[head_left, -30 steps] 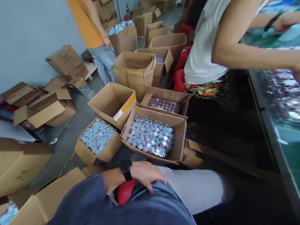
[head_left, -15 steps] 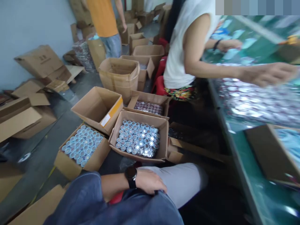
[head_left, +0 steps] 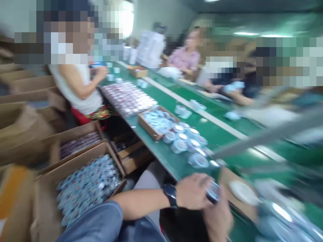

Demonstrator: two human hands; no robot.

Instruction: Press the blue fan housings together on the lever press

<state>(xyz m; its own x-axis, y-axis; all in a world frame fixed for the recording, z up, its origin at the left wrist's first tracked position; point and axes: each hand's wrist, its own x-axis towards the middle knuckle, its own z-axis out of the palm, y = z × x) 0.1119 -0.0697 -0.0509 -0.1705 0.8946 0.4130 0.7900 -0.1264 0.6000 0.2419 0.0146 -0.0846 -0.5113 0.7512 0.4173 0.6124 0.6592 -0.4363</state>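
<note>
My left hand (head_left: 193, 191), with a dark watch at the wrist, is closed around one side of a small round light-blue piece (head_left: 212, 192) with a shiny top. From the other side my right hand (head_left: 218, 216) grips the same piece, at the table's near edge. Motion blur hides its exact kind. Just beyond my hands, several similar round pieces (head_left: 183, 139) stand grouped on the green table (head_left: 164, 161). Beside them is a shallow cardboard box (head_left: 148, 128) holding pale blue items.
To my left, an open carton (head_left: 41, 198) holds rows of round blue pieces; another carton (head_left: 98, 126) sits behind it. A co-worker in white (head_left: 78, 90) sits along the table, others across it. A grey bar (head_left: 259, 129) crosses at right, above blurred blue pieces (head_left: 280, 218).
My view has swung right, from the floor cartons to the table. My left hand has left my lap for the table edge. My right hand and the held piece have come into view.
</note>
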